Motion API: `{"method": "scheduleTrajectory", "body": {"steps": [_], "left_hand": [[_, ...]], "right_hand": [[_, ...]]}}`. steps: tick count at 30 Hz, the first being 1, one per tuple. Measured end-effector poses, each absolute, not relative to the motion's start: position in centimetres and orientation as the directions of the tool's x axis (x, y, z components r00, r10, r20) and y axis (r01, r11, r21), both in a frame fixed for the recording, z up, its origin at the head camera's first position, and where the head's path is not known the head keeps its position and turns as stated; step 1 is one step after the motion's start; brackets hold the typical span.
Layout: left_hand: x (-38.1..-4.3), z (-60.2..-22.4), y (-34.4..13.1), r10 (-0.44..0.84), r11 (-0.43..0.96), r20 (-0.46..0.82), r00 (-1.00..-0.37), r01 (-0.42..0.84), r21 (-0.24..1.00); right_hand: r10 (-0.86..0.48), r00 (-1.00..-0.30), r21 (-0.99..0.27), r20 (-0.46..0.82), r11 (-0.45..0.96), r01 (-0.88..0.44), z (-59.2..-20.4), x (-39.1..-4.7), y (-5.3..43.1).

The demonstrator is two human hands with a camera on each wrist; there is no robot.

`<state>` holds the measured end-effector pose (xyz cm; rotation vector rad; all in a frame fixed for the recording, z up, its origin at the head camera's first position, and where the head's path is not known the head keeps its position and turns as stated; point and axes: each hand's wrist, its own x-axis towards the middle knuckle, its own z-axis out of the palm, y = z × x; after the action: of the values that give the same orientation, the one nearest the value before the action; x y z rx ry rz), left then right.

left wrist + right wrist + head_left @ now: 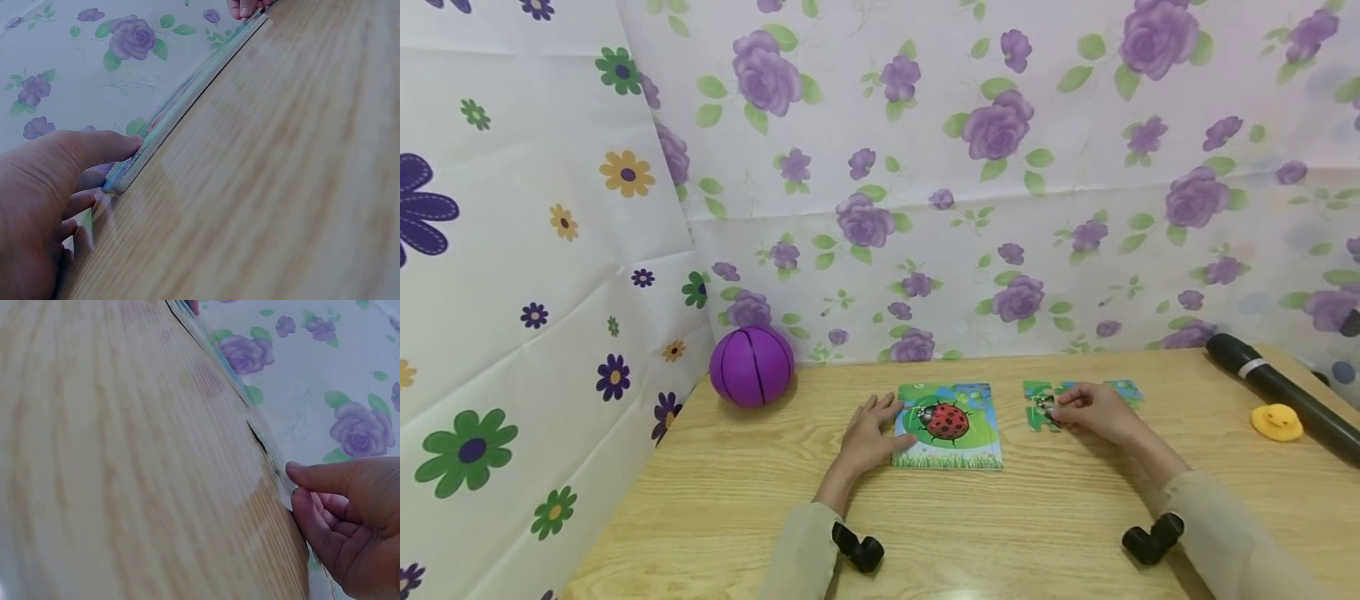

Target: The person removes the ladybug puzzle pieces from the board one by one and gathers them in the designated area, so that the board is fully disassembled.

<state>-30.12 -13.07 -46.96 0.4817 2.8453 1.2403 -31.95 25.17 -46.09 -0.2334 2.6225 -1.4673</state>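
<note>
A square ladybug puzzle board (948, 423) lies flat on the table in the head view, a red spotted ladybug on a green leaf. My left hand (869, 435) rests at its left edge, fingers spread and thumb touching the near left part; the left wrist view shows the thumb (119, 147) on the board's edge. To the right lie loose jigsaw pieces (1037, 390), some joined together. My right hand (1099, 410) pinches a small jigsaw piece between thumb and index finger over this group, hiding part of it. The right wrist view shows those fingertips (300, 478) together.
A purple ball (752, 367) sits at the table's back left corner. On the right are a yellow rubber duck (1277, 422) and a long black tube (1292, 392) with a white band. Flowered cloth (925, 167) hangs behind and to the left of the wooden table (955, 533).
</note>
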Motion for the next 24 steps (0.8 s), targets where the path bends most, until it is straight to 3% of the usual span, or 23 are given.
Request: {"method": "scheduleTrajectory", "body": {"steps": [10,24], "left_hand": [[-30.07,-46.96,-13.10,0.281,0.628,0.130,-0.951,0.285,0.724],[-30.16,-47.12,-13.13,0.281,0.638,0.131,-0.951,0.287,0.715]], "right_hand": [[-0.194,-0.981,-0.797,-0.021,0.596,-0.101,-45.64,-31.57,25.04],[-0.192,-0.981,-0.791,-0.025,0.604,-0.098,-45.65,-31.48,24.93]]}}
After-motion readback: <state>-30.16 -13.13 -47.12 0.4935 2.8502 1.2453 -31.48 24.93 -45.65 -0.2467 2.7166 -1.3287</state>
